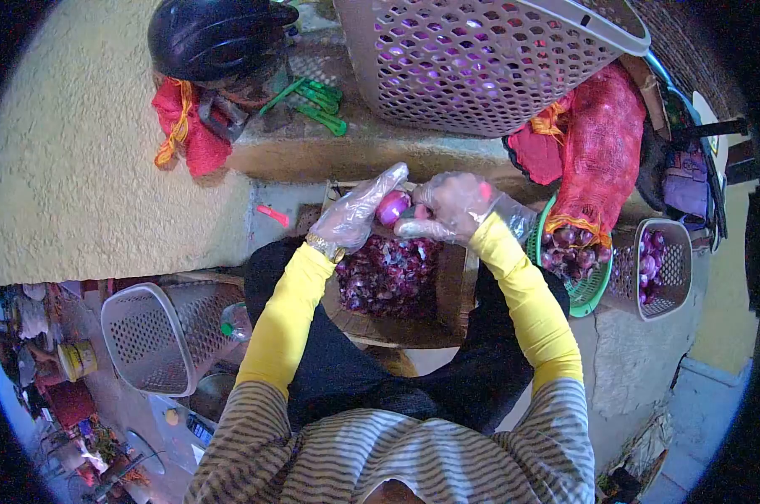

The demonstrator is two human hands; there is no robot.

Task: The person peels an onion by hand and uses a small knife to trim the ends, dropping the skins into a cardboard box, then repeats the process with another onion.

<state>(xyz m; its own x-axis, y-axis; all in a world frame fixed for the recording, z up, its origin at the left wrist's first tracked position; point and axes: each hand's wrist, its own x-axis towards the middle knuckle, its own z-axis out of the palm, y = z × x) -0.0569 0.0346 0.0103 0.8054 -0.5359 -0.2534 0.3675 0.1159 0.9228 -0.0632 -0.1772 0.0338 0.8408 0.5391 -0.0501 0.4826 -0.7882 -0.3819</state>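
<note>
Black helmet [216, 38], green tongs [313, 101], big perforated basket [489, 63] above.

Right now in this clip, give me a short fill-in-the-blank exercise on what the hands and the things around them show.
1. Both hands, in clear plastic gloves, hold a peeled purple ____ between them.
2. The loose skins lie piled in a ____ box on the person's lap.
3. The red mesh sack spills unpeeled onions into a ____ basket.
4. The arms wear ____ sleeves.

Missing words: onion; wooden; green; yellow
</note>
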